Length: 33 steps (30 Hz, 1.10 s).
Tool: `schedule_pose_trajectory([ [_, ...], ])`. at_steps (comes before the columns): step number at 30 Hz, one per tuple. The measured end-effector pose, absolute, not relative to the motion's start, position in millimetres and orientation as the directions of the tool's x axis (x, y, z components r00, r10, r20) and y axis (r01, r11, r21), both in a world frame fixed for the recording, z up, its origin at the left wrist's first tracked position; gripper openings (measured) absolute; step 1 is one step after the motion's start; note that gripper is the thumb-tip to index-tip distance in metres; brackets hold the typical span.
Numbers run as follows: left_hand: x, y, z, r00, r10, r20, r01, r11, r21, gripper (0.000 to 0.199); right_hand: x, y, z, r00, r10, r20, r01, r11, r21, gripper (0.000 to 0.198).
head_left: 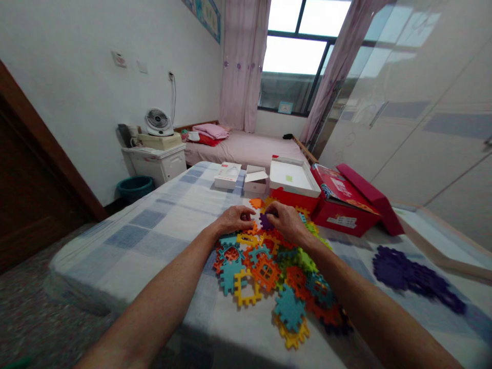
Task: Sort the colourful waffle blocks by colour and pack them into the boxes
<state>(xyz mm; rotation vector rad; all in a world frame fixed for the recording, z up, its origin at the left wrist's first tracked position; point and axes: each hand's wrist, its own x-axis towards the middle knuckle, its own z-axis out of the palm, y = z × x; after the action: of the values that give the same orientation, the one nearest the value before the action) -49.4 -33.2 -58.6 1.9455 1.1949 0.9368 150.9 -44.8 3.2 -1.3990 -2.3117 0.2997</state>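
Note:
My right hand point(286, 219) is closed on a purple interlocking tile point(265, 221) with notched edges, above the far part of a pile. Just left of it, my left hand point(236, 219) has curved fingers, with a small gap between thumb and forefinger. An orange tile point(253, 228) lies by its fingertips; whether they touch is unclear. Under and in front of both hands spreads the heap of interlocking tiles, among them a yellow frame tile point(246, 291), an orange window tile point(266, 271) and a teal tile point(290, 307). My right forearm hides part of the heap.
Purple tiles point(415, 279) lie apart on the right of the checked cloth point(154, 220). Beyond the heap stand a white box point(227, 176), a small open box point(255, 187), a shallow white tray-like lid point(284, 171) and a red box point(342, 205). A wardrobe flanks the right.

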Motion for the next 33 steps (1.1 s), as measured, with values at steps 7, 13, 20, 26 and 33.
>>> schedule_pose_trajectory([
  [7, -58, -30, -55, 0.159, 0.959, 0.236, 0.642, -0.282, 0.713, 0.031, 149, -45, 5, -0.541, 0.827, 0.153, 0.743, 0.555, -0.373, 0.031],
  [13, -61, -31, -52, -0.04, 0.946, 0.323, 0.833, -0.147, 0.534, 0.031, 140, -44, 3, -0.618, 0.777, 0.119, 0.702, 0.614, -0.361, 0.03],
  [20, -63, -28, -56, -0.144, 0.93, 0.338, 0.889, -0.029, 0.457, 0.029, 114, -28, -1, -0.527, 0.848, 0.054, 0.742, 0.49, -0.457, 0.024],
  [26, -63, -31, -52, -0.082, 0.942, 0.324, 0.902, -0.068, 0.427, 0.029, 87, -21, -13, -0.455, 0.891, -0.009, 0.709, 0.356, -0.609, 0.009],
  [33, -64, -26, -52, -0.076, 0.957, 0.281, 0.666, -0.161, 0.728, 0.028, 85, -19, -26, -0.405, 0.913, 0.041, 0.529, 0.271, -0.804, 0.007],
])
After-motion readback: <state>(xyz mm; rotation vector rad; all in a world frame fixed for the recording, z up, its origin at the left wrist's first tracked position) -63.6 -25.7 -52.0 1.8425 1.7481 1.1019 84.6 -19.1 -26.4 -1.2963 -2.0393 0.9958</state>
